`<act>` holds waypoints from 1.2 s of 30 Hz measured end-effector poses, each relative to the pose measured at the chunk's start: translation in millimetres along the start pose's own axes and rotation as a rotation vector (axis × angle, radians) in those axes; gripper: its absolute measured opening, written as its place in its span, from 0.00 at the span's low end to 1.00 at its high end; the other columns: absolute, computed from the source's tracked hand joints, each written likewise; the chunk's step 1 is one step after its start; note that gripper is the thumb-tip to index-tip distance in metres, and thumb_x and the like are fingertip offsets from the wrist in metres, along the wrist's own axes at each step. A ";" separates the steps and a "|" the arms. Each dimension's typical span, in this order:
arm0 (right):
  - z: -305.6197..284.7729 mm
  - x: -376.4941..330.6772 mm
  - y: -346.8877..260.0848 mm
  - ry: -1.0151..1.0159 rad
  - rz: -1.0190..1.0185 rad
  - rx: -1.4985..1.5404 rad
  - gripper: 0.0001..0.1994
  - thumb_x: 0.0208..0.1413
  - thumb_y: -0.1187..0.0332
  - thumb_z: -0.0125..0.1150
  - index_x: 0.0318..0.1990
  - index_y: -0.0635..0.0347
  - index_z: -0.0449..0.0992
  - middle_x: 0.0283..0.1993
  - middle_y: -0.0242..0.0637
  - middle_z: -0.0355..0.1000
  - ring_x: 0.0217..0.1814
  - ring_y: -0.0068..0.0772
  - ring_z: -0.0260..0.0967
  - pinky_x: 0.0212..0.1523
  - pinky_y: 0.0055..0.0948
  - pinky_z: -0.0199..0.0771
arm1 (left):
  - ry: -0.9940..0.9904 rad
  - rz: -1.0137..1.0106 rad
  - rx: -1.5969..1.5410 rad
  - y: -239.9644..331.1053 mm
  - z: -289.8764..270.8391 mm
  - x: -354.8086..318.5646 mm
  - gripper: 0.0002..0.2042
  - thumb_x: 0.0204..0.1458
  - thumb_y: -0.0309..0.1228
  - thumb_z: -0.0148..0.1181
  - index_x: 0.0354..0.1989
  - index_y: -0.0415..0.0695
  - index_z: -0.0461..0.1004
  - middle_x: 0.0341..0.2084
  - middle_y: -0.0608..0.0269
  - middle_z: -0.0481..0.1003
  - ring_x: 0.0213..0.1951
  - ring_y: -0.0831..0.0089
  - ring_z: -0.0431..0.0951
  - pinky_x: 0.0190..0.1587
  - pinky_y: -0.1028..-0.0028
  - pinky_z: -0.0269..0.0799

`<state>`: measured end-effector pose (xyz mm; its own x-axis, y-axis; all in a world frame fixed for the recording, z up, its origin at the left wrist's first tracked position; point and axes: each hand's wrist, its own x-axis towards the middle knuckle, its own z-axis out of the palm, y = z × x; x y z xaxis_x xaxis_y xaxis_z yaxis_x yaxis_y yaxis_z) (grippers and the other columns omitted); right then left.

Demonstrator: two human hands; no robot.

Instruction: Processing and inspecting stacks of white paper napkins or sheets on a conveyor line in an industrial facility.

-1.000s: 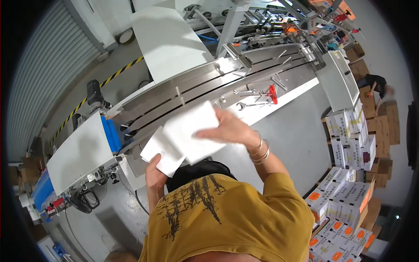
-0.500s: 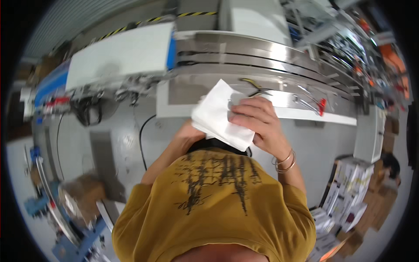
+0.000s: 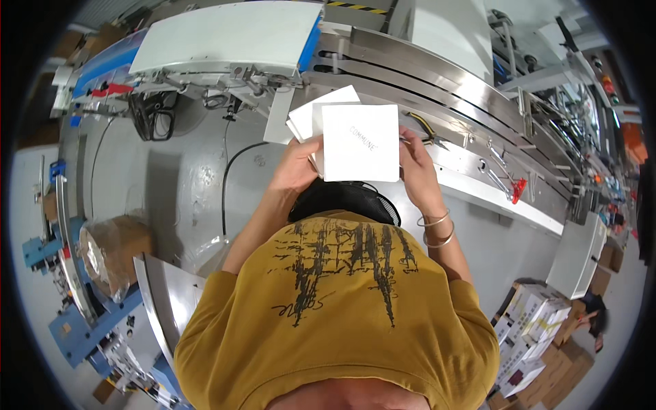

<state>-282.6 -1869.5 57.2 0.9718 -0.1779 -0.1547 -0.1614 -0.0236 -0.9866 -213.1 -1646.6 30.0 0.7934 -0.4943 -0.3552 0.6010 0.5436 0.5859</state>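
Observation:
Both my hands hold a stack of white flat square sheets in front of my chest, over a black round mesh object. My left hand grips the stack's left edge, where a few sheets fan out behind the top one. My right hand, with two thin bangles on its wrist, grips the right edge. The top sheet faces me flat, with a small line of print on it. Beyond the stack runs a long steel conveyor machine.
Pliers and a red-handled tool lie on the machine's white ledge. A black cable runs across the grey floor. A plastic-wrapped carton sits at the left, and stacked printed boxes stand at the lower right.
The view has swung round along the machine. The stack, earlier tilted and fanned under my right hand, is now squared up and held flat between both hands.

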 end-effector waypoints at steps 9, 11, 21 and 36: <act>24.2 51.3 3.5 -0.398 0.334 0.204 0.20 0.57 0.58 0.62 0.50 0.63 0.69 0.41 0.31 0.72 0.40 0.18 0.65 0.42 0.19 0.67 | 0.205 0.229 0.034 3.5 -15.7 -37.2 0.23 0.54 0.24 0.55 0.58 0.32 0.60 0.50 0.52 0.71 0.50 0.62 0.74 0.52 0.63 0.71; 39.2 60.0 2.3 -0.498 0.277 0.141 0.19 0.56 0.60 0.64 0.47 0.63 0.70 0.40 0.31 0.72 0.40 0.19 0.65 0.43 0.20 0.67 | 0.244 0.290 0.012 10.4 -37.9 -50.6 0.24 0.53 0.26 0.56 0.58 0.35 0.61 0.50 0.53 0.71 0.51 0.62 0.74 0.54 0.63 0.70; 172.8 90.8 -14.6 -0.423 -0.123 -0.570 0.13 0.57 0.64 0.59 0.44 0.63 0.70 0.33 0.30 0.71 0.32 0.20 0.62 0.34 0.24 0.66 | 0.640 0.655 -0.193 81.6 -142.6 -161.5 0.22 0.52 0.24 0.58 0.56 0.37 0.63 0.49 0.56 0.71 0.50 0.63 0.74 0.54 0.60 0.71; 522.6 100.2 -16.5 -1.462 0.360 -0.192 0.15 0.61 0.69 0.54 0.53 0.65 0.68 0.42 0.34 0.74 0.39 0.20 0.70 0.39 0.20 0.72 | 0.685 0.830 -0.570 139.4 -201.5 -245.2 0.26 0.47 0.26 0.63 0.56 0.35 0.64 0.48 0.53 0.72 0.50 0.62 0.74 0.52 0.63 0.72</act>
<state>-92.8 -1372.8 31.0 0.1700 0.8978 -0.4062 -0.3276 -0.3373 -0.8826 -304.4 -1312.9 52.0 0.7398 0.5122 -0.4364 -0.2939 0.8294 0.4751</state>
